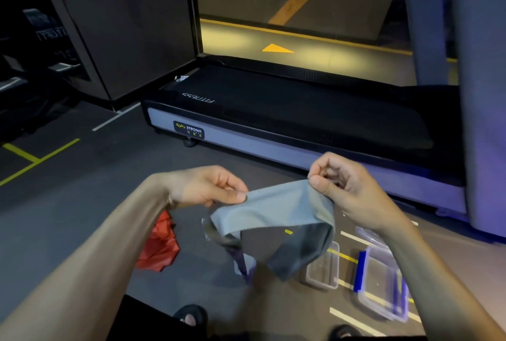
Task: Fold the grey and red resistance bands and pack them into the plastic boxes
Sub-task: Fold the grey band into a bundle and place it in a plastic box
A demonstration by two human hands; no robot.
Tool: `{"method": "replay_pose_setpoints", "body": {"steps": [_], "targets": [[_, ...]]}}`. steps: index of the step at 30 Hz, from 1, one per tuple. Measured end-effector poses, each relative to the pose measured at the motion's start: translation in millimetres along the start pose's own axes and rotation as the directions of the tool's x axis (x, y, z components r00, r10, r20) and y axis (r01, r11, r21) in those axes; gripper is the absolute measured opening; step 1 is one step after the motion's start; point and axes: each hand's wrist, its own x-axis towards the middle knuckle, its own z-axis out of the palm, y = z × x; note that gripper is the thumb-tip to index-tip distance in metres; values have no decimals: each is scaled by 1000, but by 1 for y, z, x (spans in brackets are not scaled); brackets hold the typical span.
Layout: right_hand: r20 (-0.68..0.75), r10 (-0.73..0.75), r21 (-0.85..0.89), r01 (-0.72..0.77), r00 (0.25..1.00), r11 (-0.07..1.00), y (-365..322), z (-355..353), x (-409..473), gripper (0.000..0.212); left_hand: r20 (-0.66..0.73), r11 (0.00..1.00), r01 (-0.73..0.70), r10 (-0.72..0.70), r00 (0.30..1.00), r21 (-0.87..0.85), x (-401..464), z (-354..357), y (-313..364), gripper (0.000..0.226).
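You've got both hands up in front of you with one grey band (273, 209) stretched between them. Your left hand (208, 186) pinches its left end between thumb and fingers, and your right hand (345, 184) has its fingers curled round the other end, a bit higher. The middle of the band sags into a loop, and two loose tails hang down toward the floor, one darker and twisted on the left, one broad and flat on the right.

Only one red band (158, 245) is in sight. It's lying crumpled on the floor under your left forearm, well apart from the grey one, and part of it is hidden by your arm.

Counting plastic stuff on the floor to your right: one small clear box (324, 269) with no lid on, sitting just right of the hanging grey tail, and one bigger box (383, 286) with blue clips beside it, nearer your right arm. There's one more clear piece (367, 234) just beyond that, which looks like a lid, but your wrist covers part of it, so I can't tell for sure. Nothing is visible in the small box.

Past your hands there's one treadmill (273, 121) with a "BODY STRONG" sticker on its end. The floor (82, 203) is dark with yellow and white tape lines. Your two sandalled feet (191, 316) poke in at the bottom edge.
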Motion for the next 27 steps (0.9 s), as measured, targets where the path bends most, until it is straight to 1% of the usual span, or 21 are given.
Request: {"method": "replay_pose_setpoints", "body": {"steps": [2,5,8,10,14,19,22,25,27], "targets": [[35,-4,-16,4,999,1000,-1,2,0,4,26,998,32,-33,999,50,-1,2,0,19],[84,8,-46,-5,996,999,1,4,-1,3,15,990,76,-78,997,120,-5,-1,-1,22],[90,21,-60,-16,996,998,4,3,-3,4,-1,979,90,-91,996,185,-9,-6,-3,25],[87,33,-68,-27,996,997,6,3,-3,4,-36,976,86,-81,996,202,-9,-6,-4,24],[68,64,-86,-58,996,995,14,3,-3,7,-114,985,55,-37,993,163,-9,-8,-4,12],[58,78,-108,-71,995,992,20,3,-2,8,-129,985,39,-17,991,170,-11,-8,-5,21],[54,73,-116,-66,996,991,22,4,-2,9,-104,987,36,-20,994,156,-14,-8,-3,24],[47,58,-84,-54,997,995,20,4,-2,8,-98,992,-2,15,995,129,-16,-8,-1,27],[46,51,-13,-51,998,999,19,4,-2,5,-109,997,-62,67,992,46,-17,-9,-1,26]]}}
